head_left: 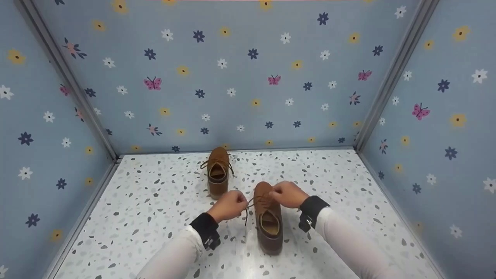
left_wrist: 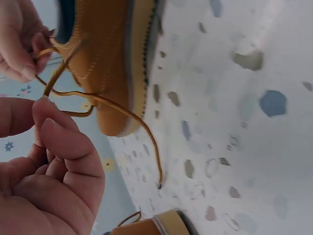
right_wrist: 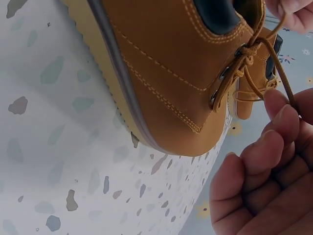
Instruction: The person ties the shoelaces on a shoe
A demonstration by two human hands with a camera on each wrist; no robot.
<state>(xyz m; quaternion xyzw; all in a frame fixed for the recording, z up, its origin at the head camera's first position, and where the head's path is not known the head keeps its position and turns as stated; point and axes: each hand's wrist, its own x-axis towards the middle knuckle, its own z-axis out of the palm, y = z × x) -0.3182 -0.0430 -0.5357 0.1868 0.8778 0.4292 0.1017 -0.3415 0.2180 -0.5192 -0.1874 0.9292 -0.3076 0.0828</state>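
Note:
A brown lace-up shoe (head_left: 270,241) stands on the floor between my hands, toe pointing at the back wall. My left hand (head_left: 229,205), left of the shoe, pinches a brown shoelace (left_wrist: 57,77) between thumb and forefinger. A loose lace end trails beyond those fingers in the left wrist view. Over the shoe's right side, my right hand (head_left: 288,194) pinches another part of the lace (right_wrist: 279,61), near the eyelets. The lace crosses over itself at the top of the lacing. Farther forward and left, the matching shoe (head_left: 218,187) stands with its laces hanging out to both sides.
The white speckled floor (head_left: 155,217) runs up to a blue flowered back wall (head_left: 240,77). Similar panels stand at the left (head_left: 38,162) and right (head_left: 438,155), joined by grey corner strips. A dark strap with a small device sits on each wrist.

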